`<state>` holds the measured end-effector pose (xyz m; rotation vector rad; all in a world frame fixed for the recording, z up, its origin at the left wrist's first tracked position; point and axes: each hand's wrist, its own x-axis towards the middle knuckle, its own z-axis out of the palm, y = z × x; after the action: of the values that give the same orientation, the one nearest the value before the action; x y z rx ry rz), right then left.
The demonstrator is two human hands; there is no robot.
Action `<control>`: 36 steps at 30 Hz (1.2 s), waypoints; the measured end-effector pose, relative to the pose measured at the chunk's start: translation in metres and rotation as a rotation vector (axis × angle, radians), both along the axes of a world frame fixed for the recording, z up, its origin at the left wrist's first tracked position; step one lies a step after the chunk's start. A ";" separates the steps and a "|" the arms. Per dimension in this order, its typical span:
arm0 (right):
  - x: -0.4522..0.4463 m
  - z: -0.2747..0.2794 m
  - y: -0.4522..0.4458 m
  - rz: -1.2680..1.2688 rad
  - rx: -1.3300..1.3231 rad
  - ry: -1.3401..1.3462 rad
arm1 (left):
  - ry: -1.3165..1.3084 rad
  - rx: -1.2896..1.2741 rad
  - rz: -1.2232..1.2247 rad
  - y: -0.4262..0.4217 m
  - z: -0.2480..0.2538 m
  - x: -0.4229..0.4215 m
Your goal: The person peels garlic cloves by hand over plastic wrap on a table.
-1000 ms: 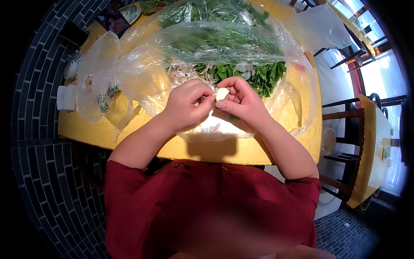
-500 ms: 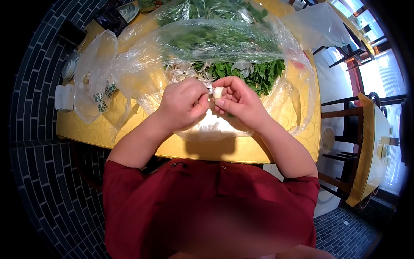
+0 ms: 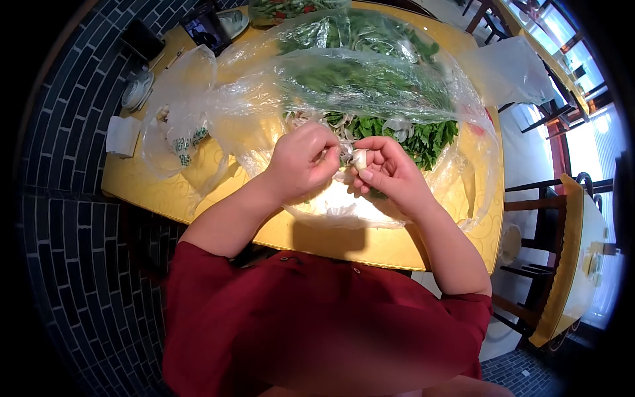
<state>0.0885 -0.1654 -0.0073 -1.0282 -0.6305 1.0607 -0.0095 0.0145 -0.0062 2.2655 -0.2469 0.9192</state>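
Between the thumb and fingers of my right hand (image 3: 390, 173) is a pale garlic clove (image 3: 360, 159). Close beside it, my left hand (image 3: 303, 162) has its fingers pinched together; a thin bit of skin shows near the fingertips, too small to make out clearly. Beyond both hands, papery garlic skins (image 3: 338, 123) lie next to leafy greens (image 3: 430, 141). Clear plastic (image 3: 264, 99) spreads around and over the greens.
The yellow tablecloth (image 3: 159, 193) covers the table. On the left are a tied plastic bag (image 3: 173, 132), a white box (image 3: 122, 136), stacked dishes (image 3: 137, 89) and a propped screen (image 3: 206, 32). A chair (image 3: 542, 231) stands at the right.
The whole view has shifted, so the table sits lower and farther right. My left fingertips have come slightly away from the clove, which is turned differently in my right hand.
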 end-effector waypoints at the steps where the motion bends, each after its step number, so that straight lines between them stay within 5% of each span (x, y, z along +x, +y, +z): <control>1: 0.000 0.001 0.000 -0.002 -0.009 0.023 | -0.019 0.025 0.007 0.001 0.000 0.001; 14: 0.000 0.005 -0.004 -0.046 0.083 0.050 | 0.009 -0.034 0.246 0.005 0.009 0.000; 20: 0.001 0.003 -0.002 -0.159 -0.029 -0.068 | 0.241 -0.062 0.159 -0.003 0.002 0.002; 26: 0.003 -0.004 -0.004 -0.196 -0.070 -0.230 | 0.176 -0.018 0.084 0.002 0.000 0.003; 36: 0.000 -0.008 0.000 -0.297 -0.139 -0.482 | 0.569 -0.662 -0.210 -0.005 0.004 -0.003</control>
<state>0.0881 -0.1655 -0.0155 -1.4691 -0.7668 0.6015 -0.0127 0.0092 -0.0024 1.7381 0.0721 0.1707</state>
